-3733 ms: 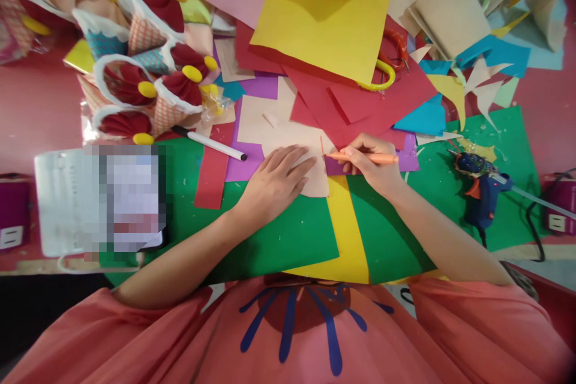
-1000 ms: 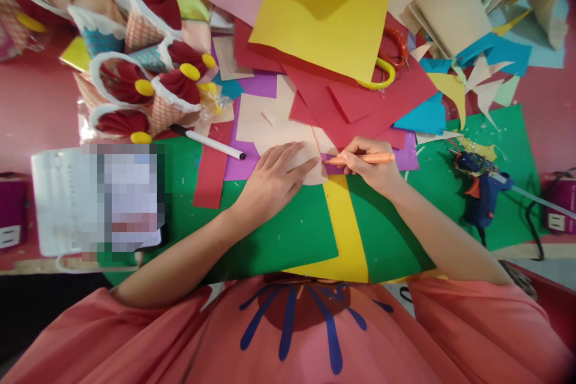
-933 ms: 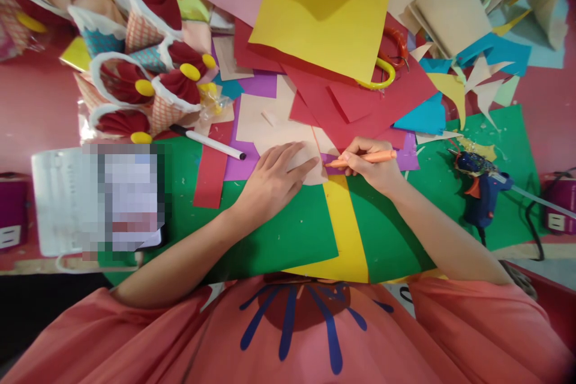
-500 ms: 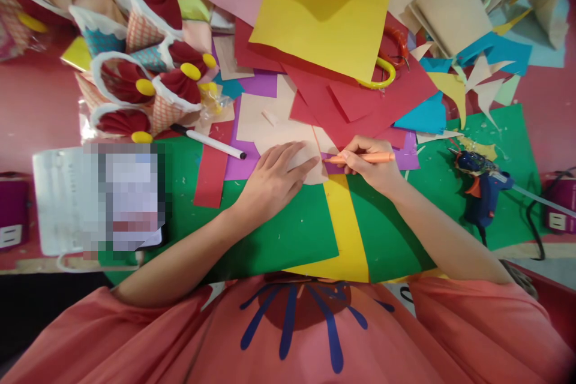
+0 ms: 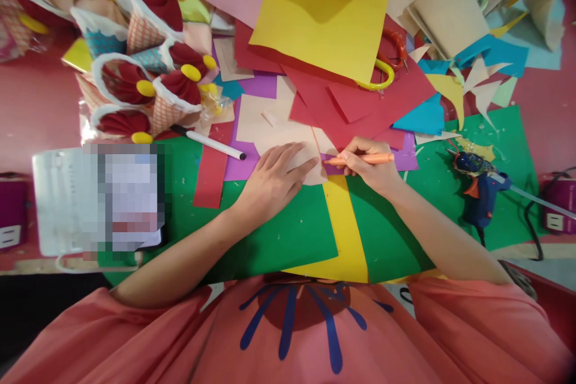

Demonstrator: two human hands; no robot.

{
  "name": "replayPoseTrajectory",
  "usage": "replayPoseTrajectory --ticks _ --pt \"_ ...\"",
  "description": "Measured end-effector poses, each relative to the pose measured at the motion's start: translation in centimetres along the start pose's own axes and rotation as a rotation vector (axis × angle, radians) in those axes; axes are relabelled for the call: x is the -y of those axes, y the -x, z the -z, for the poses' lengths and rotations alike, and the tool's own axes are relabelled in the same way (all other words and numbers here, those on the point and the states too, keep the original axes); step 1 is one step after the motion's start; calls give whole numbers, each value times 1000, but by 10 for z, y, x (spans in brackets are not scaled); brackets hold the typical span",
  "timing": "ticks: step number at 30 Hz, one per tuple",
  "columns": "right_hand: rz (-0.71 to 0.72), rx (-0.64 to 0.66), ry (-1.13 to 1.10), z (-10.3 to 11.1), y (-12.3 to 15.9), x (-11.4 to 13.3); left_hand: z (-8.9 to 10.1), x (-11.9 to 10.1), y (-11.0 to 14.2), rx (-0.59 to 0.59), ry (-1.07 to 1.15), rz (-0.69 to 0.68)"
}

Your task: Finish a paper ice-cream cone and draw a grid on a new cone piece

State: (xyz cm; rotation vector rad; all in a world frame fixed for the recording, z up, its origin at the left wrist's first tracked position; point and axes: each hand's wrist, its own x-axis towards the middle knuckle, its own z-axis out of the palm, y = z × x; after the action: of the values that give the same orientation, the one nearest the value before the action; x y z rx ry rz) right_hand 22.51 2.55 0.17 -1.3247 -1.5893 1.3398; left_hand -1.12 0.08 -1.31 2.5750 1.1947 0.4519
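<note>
My left hand [image 5: 279,175] lies flat with its fingers stretched over a cream felt piece [image 5: 316,175], pressing it to the work surface. An orange marker [image 5: 371,159] is pinched in my right hand [image 5: 369,163], its tip touching or very close to the right edge of that piece. An orange line runs along this edge. Beneath and beyond lie a larger cream sheet [image 5: 252,117] and purple felt [image 5: 407,153]. A white marker with a black end [image 5: 218,145] rests left of my left hand, across a red strip [image 5: 210,183].
Fabric cones with red filling [image 5: 121,81] crowd the upper left. A blurred phone [image 5: 135,198] lies on the left. Scissors with yellow and red handles [image 5: 383,77] are partly under a yellow sheet [image 5: 324,12]. A blue glue gun [image 5: 483,198] sits on green felt [image 5: 418,222] at right.
Hardly anything differs. Both hands and the orange marker keep nearly the same place; things at the right edge shift slightly left in view.
</note>
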Motion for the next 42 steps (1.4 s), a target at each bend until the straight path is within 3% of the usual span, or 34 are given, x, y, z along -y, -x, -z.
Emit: replayPoseTrajectory --ticks 7,15,22,42 --pt "13 13 28 1 -1 1 1 -1 -1 31 26 23" --pt "-48 34 -95 1 -2 4 0 0 0 26 28 20" --pt "22 14 39 0 -1 3 0 0 0 28 66 34" --pt "41 117 50 1 -3 10 -1 0 0 -5 9 -13"
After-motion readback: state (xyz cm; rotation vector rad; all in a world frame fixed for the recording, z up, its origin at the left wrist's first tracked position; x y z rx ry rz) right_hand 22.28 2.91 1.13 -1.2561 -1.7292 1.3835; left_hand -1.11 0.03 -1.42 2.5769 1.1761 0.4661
